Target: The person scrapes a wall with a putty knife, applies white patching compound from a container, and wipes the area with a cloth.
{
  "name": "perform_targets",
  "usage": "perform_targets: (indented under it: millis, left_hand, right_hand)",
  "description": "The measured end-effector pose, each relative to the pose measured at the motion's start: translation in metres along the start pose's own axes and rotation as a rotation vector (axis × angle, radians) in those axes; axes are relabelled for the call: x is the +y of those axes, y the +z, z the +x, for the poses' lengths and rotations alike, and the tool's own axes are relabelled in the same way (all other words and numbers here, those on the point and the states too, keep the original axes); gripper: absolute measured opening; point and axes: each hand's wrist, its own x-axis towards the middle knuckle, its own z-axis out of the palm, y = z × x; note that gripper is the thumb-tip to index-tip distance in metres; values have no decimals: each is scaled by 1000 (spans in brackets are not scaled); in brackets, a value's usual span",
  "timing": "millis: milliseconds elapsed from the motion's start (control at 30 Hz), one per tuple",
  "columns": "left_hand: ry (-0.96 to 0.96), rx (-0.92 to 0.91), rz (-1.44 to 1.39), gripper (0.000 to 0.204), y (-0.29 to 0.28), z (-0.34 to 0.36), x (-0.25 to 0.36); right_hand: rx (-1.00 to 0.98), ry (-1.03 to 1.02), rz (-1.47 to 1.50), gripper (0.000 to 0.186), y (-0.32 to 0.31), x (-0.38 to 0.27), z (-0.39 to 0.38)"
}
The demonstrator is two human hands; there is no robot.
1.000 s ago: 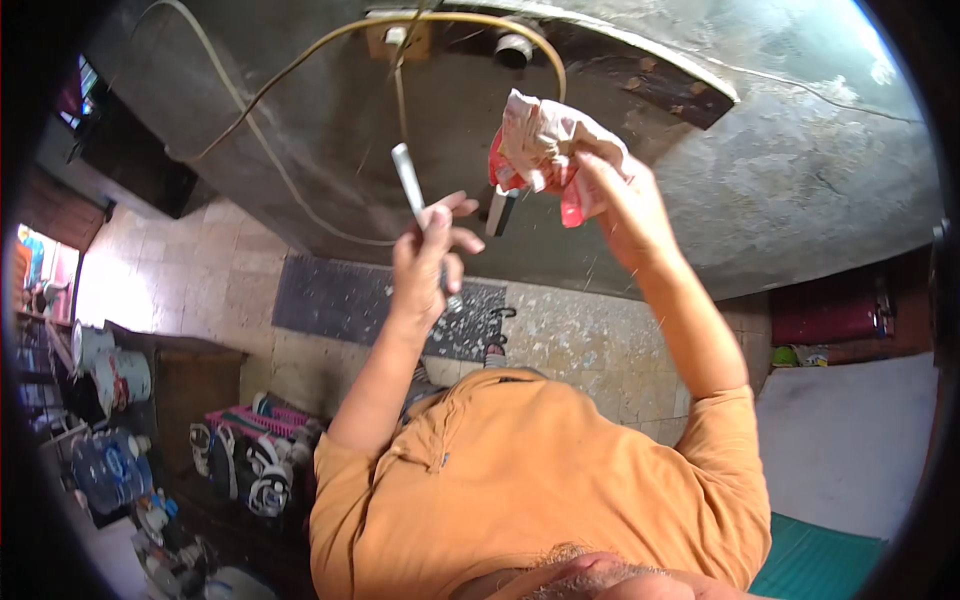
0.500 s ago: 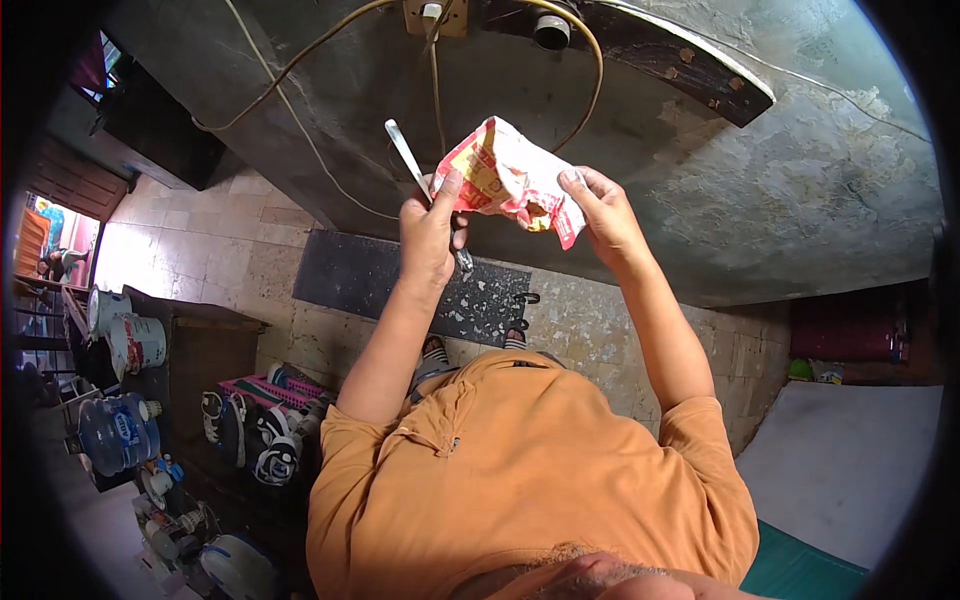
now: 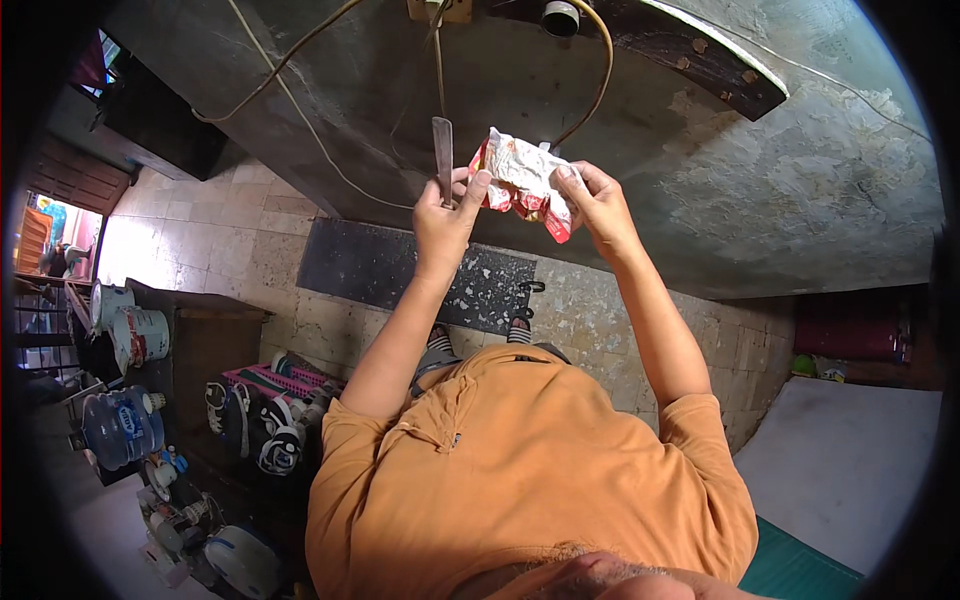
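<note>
A crumpled red, white and yellow plastic packet (image 3: 520, 168) is stretched between my hands in front of the grey wall. My left hand (image 3: 446, 228) pinches its left end with the thumb. The same hand grips a long flat metal blade (image 3: 442, 148) with a blunt end, which points up; its lower part is hidden by the palm, so I cannot tell the exact tool. At the packet's right end, my right hand (image 3: 606, 214) is closed on it, thumb on top. Whatever the packet contains is hidden.
Close ahead stands the rough wall (image 3: 660, 210) with hanging cables (image 3: 610, 60), a socket (image 3: 440, 10) and a short pipe (image 3: 560, 18). Below lies a dark mat (image 3: 400, 270). Shoes (image 3: 280, 450), a water bottle (image 3: 122, 428) and buckets (image 3: 140, 335) crowd the left.
The packet is folded and bunched smaller, its white side now facing up. My left hand has shifted right toward my right hand, and the metal blade has turned more upright.
</note>
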Motion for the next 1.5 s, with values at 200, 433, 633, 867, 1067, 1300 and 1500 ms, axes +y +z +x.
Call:
perform_targets:
  millis: [200,433,633,867,1067,1300,1500]
  left_hand:
    - [50,61,40,50,0,4,1]
    - [-372,-294,-224,32,2,11,-5]
    - [-297,-223,-289,22,-7,15,5]
    - [-151,-266,-359,31,-10,11,16]
    - [-122,-347,-439,34,-20,8,17]
    - [-7,-378,-291,30,-38,5,19]
    - [129,-225,-117,24,-52,4,4]
  right_hand:
    - [4,-50,5,32,-4,8,2]
    - [-162,32,-20,33,2,-2,-4]
    - [-269,79,2,35,-22,13,1]
    - [-176,-10,41,36,-17,12,3]
    - [-161,494,251,85,-2,23,3]
    - [-114,256,589,50,21,32,13]
    - [-70,73,508,45,7,21,13]
